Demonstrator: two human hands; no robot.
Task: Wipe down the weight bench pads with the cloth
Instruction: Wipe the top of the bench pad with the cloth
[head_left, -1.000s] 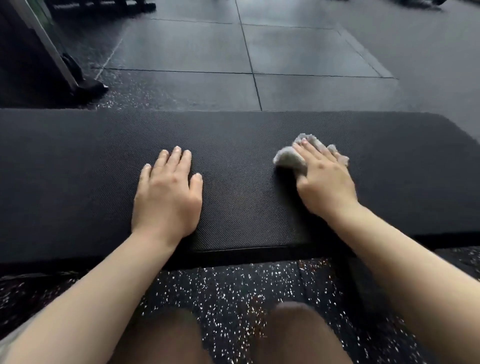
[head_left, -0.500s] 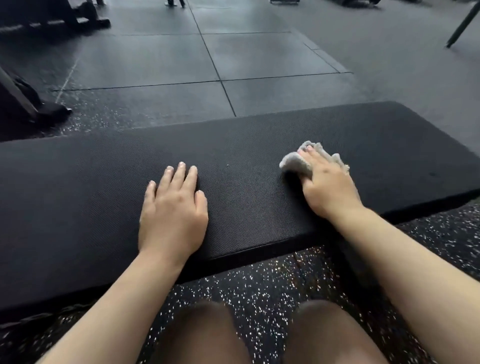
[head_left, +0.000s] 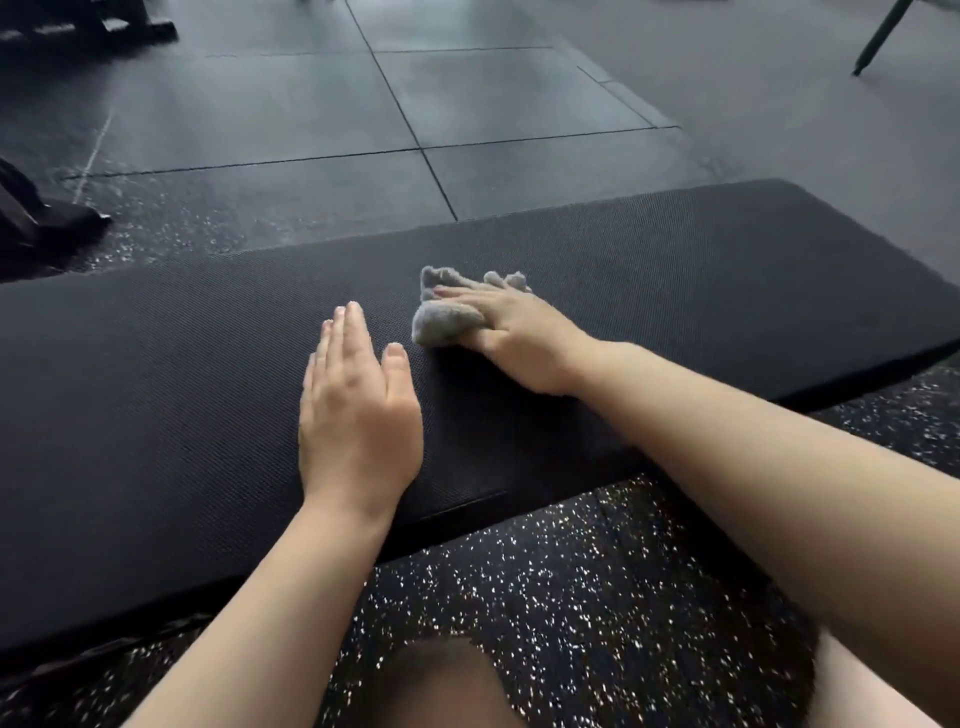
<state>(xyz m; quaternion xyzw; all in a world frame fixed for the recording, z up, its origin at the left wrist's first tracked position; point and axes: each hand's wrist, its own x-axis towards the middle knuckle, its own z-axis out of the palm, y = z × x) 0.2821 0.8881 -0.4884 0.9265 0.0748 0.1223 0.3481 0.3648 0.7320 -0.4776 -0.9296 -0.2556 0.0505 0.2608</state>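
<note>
A long black textured bench pad stretches across the view from left to right. My left hand lies flat on it near the front edge, fingers straight and together. Just to its right, a crumpled grey cloth sits on the pad, and my right hand presses down on it with straight fingers pointing left. The cloth bunches out from under the fingers and palm.
Dark rubber floor tiles lie beyond the pad, and speckled flooring lies in front of it. A black equipment foot stands at the far left. A thin dark leg shows at the top right. My knees are at the bottom edge.
My right hand has slid the cloth leftward along the pad, close to my left hand. The view has swung, so the pad now runs at a slant.
</note>
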